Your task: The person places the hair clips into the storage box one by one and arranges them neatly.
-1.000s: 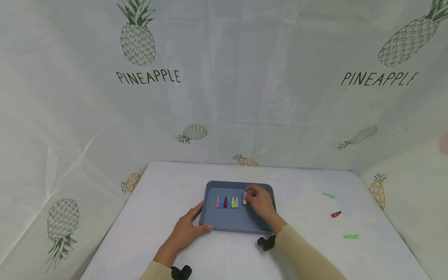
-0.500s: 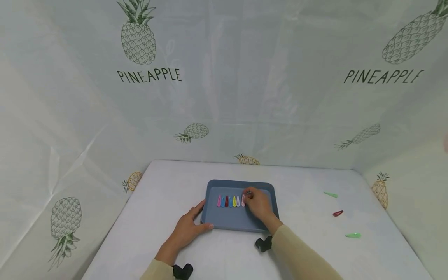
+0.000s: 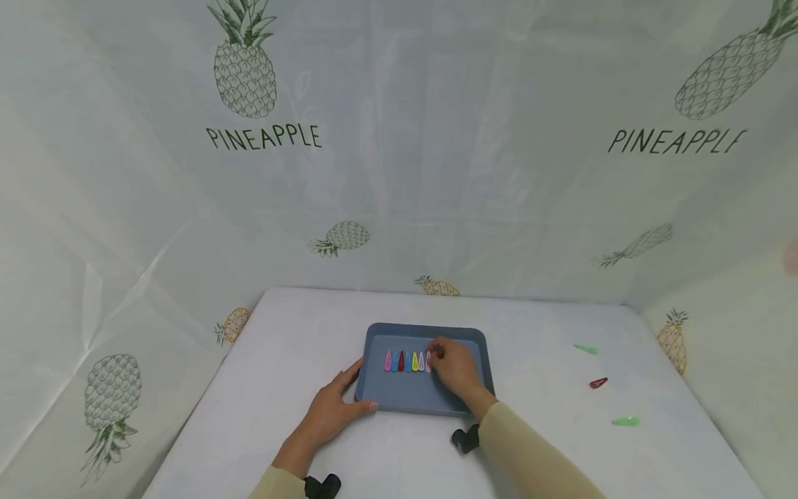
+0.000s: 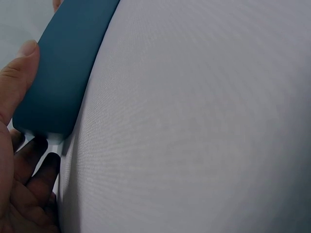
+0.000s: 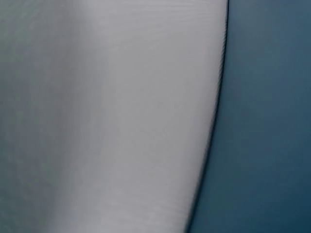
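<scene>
A blue-grey tray (image 3: 411, 395) lies on the white table. Inside it, snap hair clips stand side by side in a row: a pink clip (image 3: 388, 361), a dark red clip (image 3: 402, 362), a yellow clip (image 3: 415, 362), with blue and pale lilac ones among them. At the row's right end, my right hand (image 3: 458, 367) pinches a pale pink hair clip (image 3: 429, 362) close beside the lilac one. My left hand (image 3: 330, 412) rests spread around the tray's near-left corner, thumb on the front rim, fingers along the left side. The right wrist view shows only tray and table.
To the right of the tray, on the table (image 3: 536, 388), lie a green clip (image 3: 586, 348), a dark red clip (image 3: 598, 382) and another green clip (image 3: 626, 421). A pineapple-printed sheet (image 3: 449, 173) hangs behind the table and along its sides.
My right hand has shifted slightly left with the pale pink hair clip, bringing it from a gap up to the row's right end. The left hand stays at the tray's corner.
</scene>
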`<state>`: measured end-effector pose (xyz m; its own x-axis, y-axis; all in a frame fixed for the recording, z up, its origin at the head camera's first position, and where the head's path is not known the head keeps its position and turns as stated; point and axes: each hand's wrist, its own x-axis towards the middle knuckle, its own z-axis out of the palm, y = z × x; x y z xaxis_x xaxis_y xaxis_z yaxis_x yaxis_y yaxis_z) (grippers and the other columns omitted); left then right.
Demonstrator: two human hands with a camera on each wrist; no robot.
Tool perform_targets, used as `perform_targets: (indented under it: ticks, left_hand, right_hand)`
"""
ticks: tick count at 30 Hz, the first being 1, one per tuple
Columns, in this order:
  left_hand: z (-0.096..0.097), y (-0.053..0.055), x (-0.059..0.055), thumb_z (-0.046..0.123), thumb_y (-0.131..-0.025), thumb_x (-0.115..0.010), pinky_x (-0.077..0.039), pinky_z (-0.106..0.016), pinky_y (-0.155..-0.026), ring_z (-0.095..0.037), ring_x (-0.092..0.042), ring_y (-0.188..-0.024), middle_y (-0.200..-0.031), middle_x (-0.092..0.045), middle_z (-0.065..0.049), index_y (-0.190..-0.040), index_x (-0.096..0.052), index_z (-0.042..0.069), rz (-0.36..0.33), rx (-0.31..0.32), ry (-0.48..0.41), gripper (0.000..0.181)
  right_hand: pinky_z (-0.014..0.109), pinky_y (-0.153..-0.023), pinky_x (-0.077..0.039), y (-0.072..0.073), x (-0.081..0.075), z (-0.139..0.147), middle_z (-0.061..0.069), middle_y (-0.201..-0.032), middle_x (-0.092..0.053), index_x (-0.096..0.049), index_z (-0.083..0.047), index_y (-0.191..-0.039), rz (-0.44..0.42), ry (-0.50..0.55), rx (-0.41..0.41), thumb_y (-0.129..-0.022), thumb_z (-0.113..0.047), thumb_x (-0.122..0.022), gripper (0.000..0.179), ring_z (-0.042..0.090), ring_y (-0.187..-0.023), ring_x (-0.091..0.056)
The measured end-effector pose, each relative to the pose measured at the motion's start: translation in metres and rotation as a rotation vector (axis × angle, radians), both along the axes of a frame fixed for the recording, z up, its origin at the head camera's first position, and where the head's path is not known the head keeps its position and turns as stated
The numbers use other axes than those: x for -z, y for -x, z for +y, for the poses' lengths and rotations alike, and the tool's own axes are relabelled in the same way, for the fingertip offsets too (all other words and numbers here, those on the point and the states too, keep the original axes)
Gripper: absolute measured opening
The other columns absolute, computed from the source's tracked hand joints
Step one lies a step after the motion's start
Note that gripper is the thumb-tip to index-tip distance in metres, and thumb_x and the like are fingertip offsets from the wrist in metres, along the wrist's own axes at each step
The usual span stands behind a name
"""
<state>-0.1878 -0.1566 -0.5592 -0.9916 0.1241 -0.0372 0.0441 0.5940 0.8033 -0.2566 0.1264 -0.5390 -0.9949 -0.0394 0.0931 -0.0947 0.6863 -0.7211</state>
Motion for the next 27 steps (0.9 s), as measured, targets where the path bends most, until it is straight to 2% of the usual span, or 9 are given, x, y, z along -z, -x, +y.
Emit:
perform_targets:
  ticks: [12,21,27]
  left_hand:
    - [-0.0022,-0.0008,0.0023,0.06,-0.08,-0.087,-0.03,-0.074,-0.119,-0.048,-0.034,-0.155,-0.166,-0.044,-0.007,-0.163,-0.042,0.035,-0.008,0.004,-0.013,0.098]
    - [-0.0024,0.0008,0.0022,0.062,-0.079,-0.086,-0.031,-0.073,-0.12,-0.046,-0.035,-0.155,-0.166,-0.045,-0.006,-0.163,-0.043,0.034,0.012,0.01,-0.017,0.098]
    - [-0.0027,0.0009,0.0034,0.063,-0.079,-0.086,-0.031,-0.073,-0.12,-0.047,-0.035,-0.155,-0.166,-0.045,-0.006,-0.163,-0.043,0.034,0.001,0.005,-0.01,0.099]
  right_hand:
    - [0.03,-0.065,-0.045,-0.0036,-0.0012,-0.003,-0.001,-0.082,-0.066,-0.078,-0.007,-0.105,0.005,-0.018,-0.006,-0.093,-0.004,-0.074,0.013,0.014,-0.074,-0.056]
    - [0.031,-0.065,-0.046,-0.0009,-0.0004,-0.0029,-0.002,-0.083,-0.067,-0.079,-0.008,-0.105,0.027,-0.04,-0.007,-0.092,-0.005,-0.074,0.014,0.013,-0.075,-0.057]
    - [0.032,-0.068,-0.048,-0.0006,-0.0003,-0.0029,-0.001,-0.085,-0.068,-0.079,-0.008,-0.105,0.015,-0.04,-0.006,-0.092,-0.006,-0.075,0.014,0.014,-0.076,-0.057]
